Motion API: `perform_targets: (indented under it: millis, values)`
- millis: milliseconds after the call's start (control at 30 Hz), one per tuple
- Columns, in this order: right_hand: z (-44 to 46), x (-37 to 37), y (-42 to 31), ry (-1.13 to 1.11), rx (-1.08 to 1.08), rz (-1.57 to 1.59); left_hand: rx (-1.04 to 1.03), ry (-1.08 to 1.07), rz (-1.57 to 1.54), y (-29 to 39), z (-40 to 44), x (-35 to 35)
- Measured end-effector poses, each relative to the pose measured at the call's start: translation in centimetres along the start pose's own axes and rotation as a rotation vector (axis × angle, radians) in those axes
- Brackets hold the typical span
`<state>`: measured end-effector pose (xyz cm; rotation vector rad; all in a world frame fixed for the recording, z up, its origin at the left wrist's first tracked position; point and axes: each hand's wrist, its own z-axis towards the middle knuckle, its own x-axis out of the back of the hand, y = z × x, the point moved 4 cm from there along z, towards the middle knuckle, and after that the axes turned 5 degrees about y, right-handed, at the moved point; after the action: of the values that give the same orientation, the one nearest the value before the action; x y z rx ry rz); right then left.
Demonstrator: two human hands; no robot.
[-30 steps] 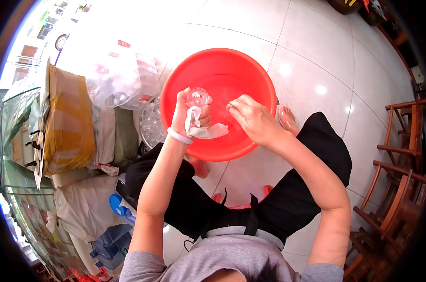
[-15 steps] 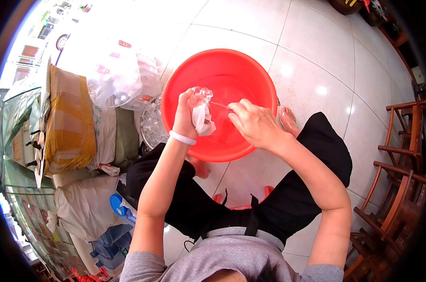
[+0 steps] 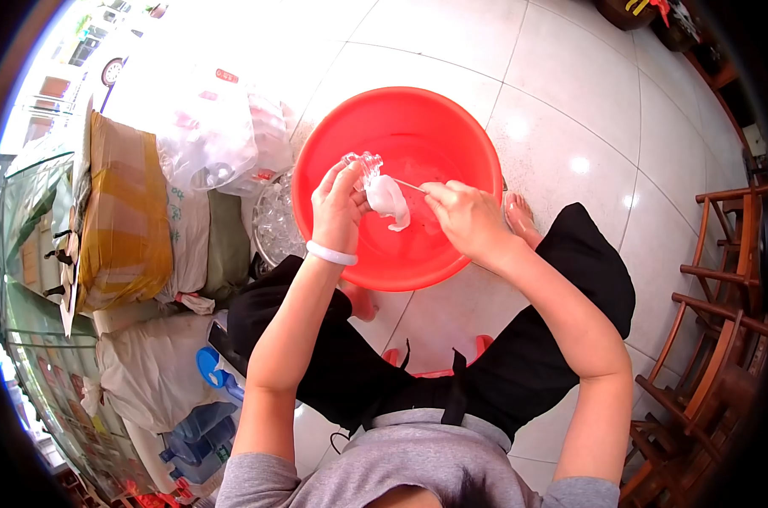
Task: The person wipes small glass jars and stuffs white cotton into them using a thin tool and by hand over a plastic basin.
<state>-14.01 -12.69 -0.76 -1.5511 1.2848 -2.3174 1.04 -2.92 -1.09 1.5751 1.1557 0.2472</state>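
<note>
Clear knobbly piece [image 3: 365,162] is grasped by your left hand [image 3: 337,206] over the red basin [image 3: 456,127], upper centre of the frame, limp white material [image 3: 387,201] beside it. Your right hand [image 3: 468,218] pinches a thin rod [image 3: 410,184] aimed toward them. Working the piece with the rod seems the step; the next move calls for steady left support.

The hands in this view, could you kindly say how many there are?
2: the left hand, holding a clear object over the red basin, and the right hand, farther right, holding a thin stick. No other hand shows.
</note>
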Motion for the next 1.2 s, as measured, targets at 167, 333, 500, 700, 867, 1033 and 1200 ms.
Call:
perform_targets:
  millis: [167,333,500,700,867,1033,1200]
  values:
    - [0.3,0.2,0.7,-0.044,-0.007,-0.063,-0.043,-0.020,0.087,0.3,0.1,0.4]
    - [0.4,0.5,-1.1,-0.121,0.064,0.215,-0.061,-0.016,0.108,0.3,0.2,0.3]
    - [0.9,-0.1,-0.2,0.003,0.060,0.379,-0.035,-0.016,0.121,0.3,-0.1,-0.2]
    - [1.1,0.2,0.4,0.173,0.028,0.515,0.080,-0.147,0.093,-0.1,0.6,0.5]
    - [1.0,0.5,0.5,0.145,0.008,0.439,0.135,-0.323,0.139,-0.4,0.5,0.0]
    - [0.8,0.9,-0.3,0.065,0.048,0.266,0.199,-0.274,0.033,-0.8,0.7,-0.1]
    - [0.4,1.1,-0.8,0.109,0.050,0.288,0.268,-0.201,-0.011,-0.7,0.6,-0.3]
